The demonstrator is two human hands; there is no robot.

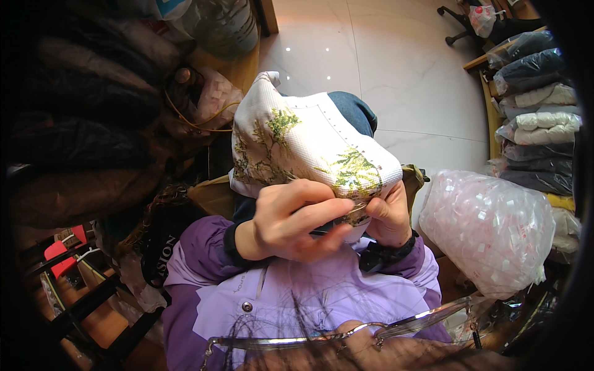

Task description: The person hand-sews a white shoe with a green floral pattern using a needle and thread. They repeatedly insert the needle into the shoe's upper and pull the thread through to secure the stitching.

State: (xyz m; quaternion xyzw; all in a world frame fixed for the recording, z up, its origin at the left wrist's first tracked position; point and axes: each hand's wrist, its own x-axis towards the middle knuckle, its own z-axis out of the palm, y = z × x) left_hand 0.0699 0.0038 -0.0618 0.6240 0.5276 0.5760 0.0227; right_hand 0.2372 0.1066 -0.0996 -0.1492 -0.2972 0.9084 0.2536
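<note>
A white cross-stitch fabric (315, 139) with green, yellow and brown stitched foliage lies draped over my lap. Its near right edge is held by my right hand (392, 215), with the thumb on top and the other fingers mostly hidden beneath the cloth. My left hand (297, 213) is over the near edge, its index fingertip close to my right thumb. A thin pale thread (358, 207) shows between the hands. The left thumb is blurred and apart from the index finger; whether that hand grips the thread is unclear. No needle can be made out.
A large plastic bag of pinkish, white-tagged contents (487, 232) stands at the right. Behind it, bagged folded garments (547, 125) fill a shelf. Dark hanging garments (83, 102) crowd the left. A yellow cord (199, 126) runs near the cloth; a large clear bottle (220, 28) stands beyond.
</note>
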